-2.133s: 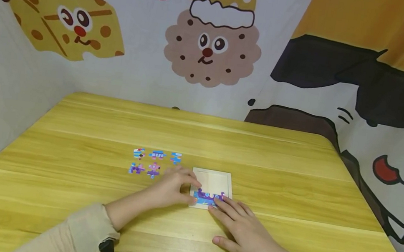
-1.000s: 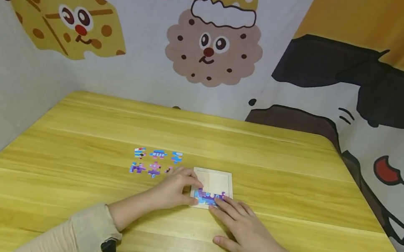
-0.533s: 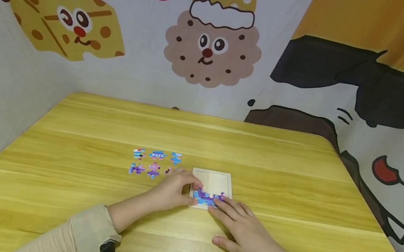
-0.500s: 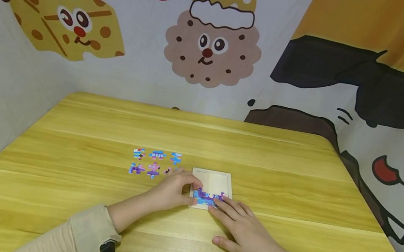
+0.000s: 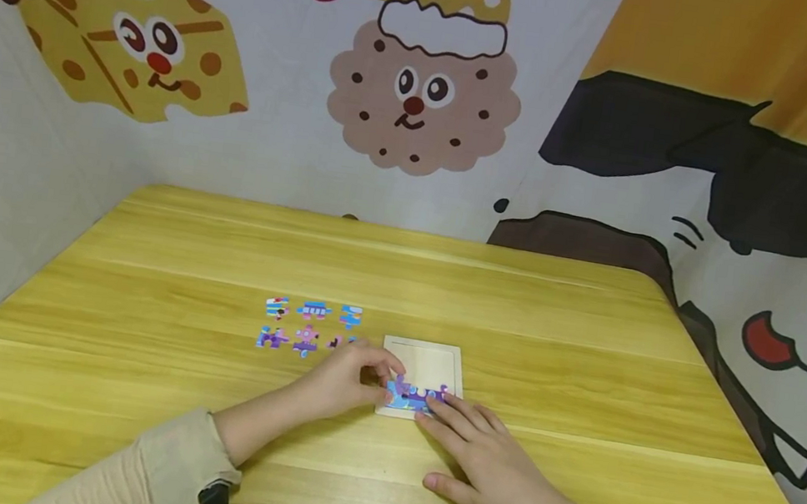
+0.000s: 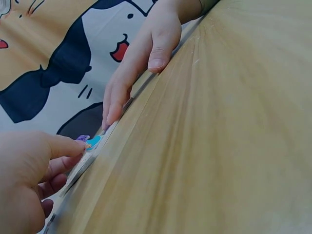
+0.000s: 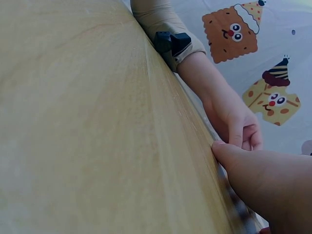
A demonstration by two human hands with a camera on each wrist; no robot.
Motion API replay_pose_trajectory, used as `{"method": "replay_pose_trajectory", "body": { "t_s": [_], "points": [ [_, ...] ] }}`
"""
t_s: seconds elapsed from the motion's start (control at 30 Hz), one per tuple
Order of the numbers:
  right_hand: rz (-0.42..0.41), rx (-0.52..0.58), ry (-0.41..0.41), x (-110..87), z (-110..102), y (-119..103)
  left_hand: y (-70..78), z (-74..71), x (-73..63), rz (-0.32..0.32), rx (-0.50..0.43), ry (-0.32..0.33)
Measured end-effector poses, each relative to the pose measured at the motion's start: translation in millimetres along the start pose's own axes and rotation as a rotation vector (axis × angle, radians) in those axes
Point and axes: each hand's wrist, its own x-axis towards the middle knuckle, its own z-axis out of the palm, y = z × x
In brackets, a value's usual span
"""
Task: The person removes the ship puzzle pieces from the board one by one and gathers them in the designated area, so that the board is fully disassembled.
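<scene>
My left hand (image 5: 346,375) pinches a blue and purple jigsaw piece (image 5: 397,391) between thumb and fingers, at the lower left corner of a square wooden puzzle tray (image 5: 424,347). In the left wrist view the same jigsaw piece (image 6: 92,142) shows at the fingertips, partly hidden by them. Joined purple and blue pieces (image 5: 419,398) fill the near strip of the tray. My right hand (image 5: 491,464) lies with fingers extended, their tips resting on the right end of that strip and the tray's near edge. The fingertips hide part of the picture.
Several loose jigsaw pieces (image 5: 313,309) lie in two rows on the wooden table (image 5: 221,263), left of the tray. The left hand partly covers the nearest ones. A patterned cloth (image 5: 256,158) hangs behind the table.
Since the earliest frame my left hand has shifted slightly, uncovering more of the loose pieces beside it. Its thumb has risen a little at the tray's corner. The right hand stays put.
</scene>
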Motion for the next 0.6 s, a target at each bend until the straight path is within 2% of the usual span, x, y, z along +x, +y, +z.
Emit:
{"method": "replay_pose_trajectory", "body": {
  "t_s": [0.6],
  "points": [
    [0.011, -0.004, -0.010, 0.4, -1.6, -0.5, 12.9, -14.9, -7.3, -0.034, -0.131, 0.018]
  ]
}}
